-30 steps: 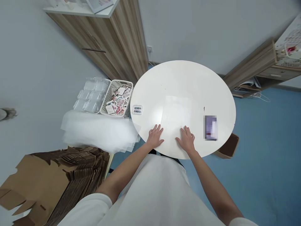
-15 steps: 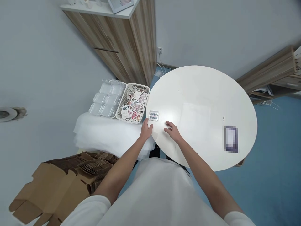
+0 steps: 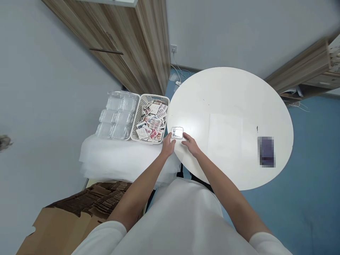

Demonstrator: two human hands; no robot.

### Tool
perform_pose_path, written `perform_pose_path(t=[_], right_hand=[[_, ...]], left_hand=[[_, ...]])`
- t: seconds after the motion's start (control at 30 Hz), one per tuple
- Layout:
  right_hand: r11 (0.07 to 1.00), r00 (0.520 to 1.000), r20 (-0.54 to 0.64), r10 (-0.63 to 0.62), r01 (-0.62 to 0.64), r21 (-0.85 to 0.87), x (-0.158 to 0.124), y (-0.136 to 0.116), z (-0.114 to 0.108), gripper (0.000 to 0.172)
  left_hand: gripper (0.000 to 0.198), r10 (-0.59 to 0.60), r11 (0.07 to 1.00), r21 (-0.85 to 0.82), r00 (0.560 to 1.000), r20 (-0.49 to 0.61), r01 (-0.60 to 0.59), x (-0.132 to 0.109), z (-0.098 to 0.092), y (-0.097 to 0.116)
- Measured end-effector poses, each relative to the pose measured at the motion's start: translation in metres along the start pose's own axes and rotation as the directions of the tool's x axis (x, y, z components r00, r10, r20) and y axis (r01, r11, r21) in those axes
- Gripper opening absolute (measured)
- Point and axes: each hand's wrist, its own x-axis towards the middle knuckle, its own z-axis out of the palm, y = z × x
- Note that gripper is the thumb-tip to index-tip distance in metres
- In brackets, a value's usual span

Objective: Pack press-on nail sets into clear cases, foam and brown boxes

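**Both hands have closed in on the case at the table's left edge**

A second ago I see both hands flat on the clear sheet [image 3: 225,136] in the middle of the table [image 3: 231,85], spread apart. Half a second ago they are already swinging left, the left hand at the rim and the right a little short of the case. Now the left hand [image 3: 168,146] and the right hand [image 3: 190,144] sit close together, one on each side of the case [image 3: 177,132]. The left fingers meet its near left corner and the right fingertips reach its right end.

The case lies on the table just inside the left rim, beside the basket [image 3: 154,96] of printed cards. It has not moved much between pictures, though it now glints more brightly. From this height I cannot tell whether the fingers pinch it or only rest against it, or whether it has left the tabletop; it may be tipped slightly.

I judge that the work has shifted from the sheet, which is left alone mid-table, to this case.

Left of the basket is a stack of clear trays [image 3: 117,115], both on white foam [image 3: 119,159], with flat cardboard [image 3: 79,209] below. A dark blurred thing [image 3: 267,151] lies well apart on the table's right side
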Motion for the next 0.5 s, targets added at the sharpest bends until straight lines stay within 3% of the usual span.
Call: perform_pose_path(t=[0.23, 0.5], right_hand=[[0.999, 0.998, -0.053, -0.017, 0.02, 0.044, -0.016, 0.005, -0.018, 0.058], [0.995, 0.984, -0.157, -0.084, 0.091, 0.039, -0.072, 0.031, -0.085, 0.052]], left_hand=[[0.047, 0.083, 0.988, -0.134, 0.994, 0.071, -0.073, -0.01, 0.012, 0.009], [0.045, 0.156, 0.961, -0.258, 0.969, 0.193, -0.104, -0.041, 0.064, 0.038]])
